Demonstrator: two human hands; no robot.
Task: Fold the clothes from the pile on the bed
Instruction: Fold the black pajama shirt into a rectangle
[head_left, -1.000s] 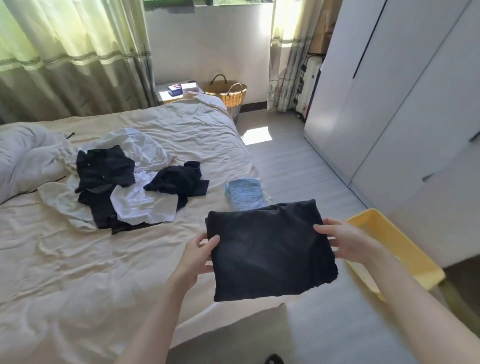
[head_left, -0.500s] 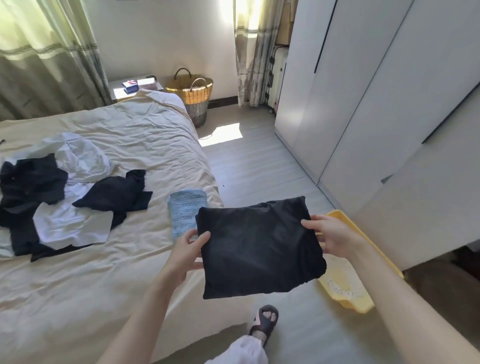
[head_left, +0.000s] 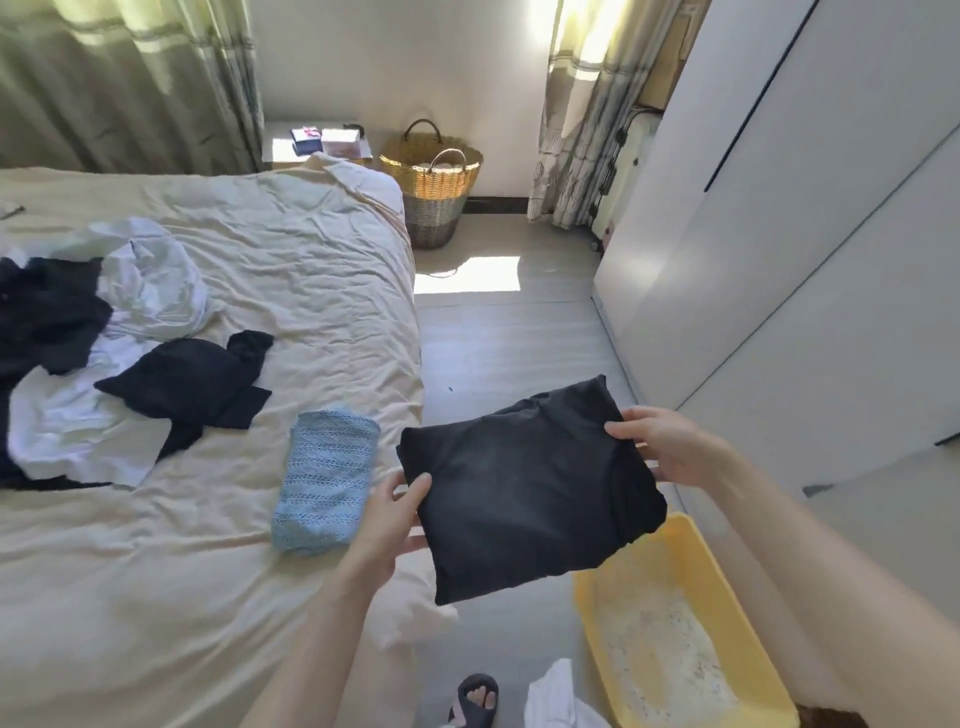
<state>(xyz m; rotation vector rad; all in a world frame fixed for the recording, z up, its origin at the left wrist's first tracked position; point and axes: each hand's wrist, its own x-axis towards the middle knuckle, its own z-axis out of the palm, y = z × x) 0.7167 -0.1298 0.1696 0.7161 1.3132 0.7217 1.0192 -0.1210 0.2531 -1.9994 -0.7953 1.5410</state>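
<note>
I hold a folded black garment in both hands, in the air beyond the bed's edge and above the floor. It forms a rough, thick rectangle of matte, soft fabric with slightly rounded corners. My left hand grips its near-left edge, thumb on top and fingers curled underneath. My right hand grips the far-right corner the same way, thumb lying across the upper face.

The bed carries a cream sheet, heavily creased. A folded light-blue knit, open-weave and oblong, lies flat near the bed's right edge, just beside my left hand. Further left sits the unfolded pile: crumpled white cloth mixed with limp black pieces, irregular in outline.

A yellow plastic tub, rectangular with a smooth rim, stands on the floor below the garment's right side; its base shows a pale speckled patch. A woven basket with loop handles stands at the far end of the bed. Smooth white wardrobe doors line the right wall.
</note>
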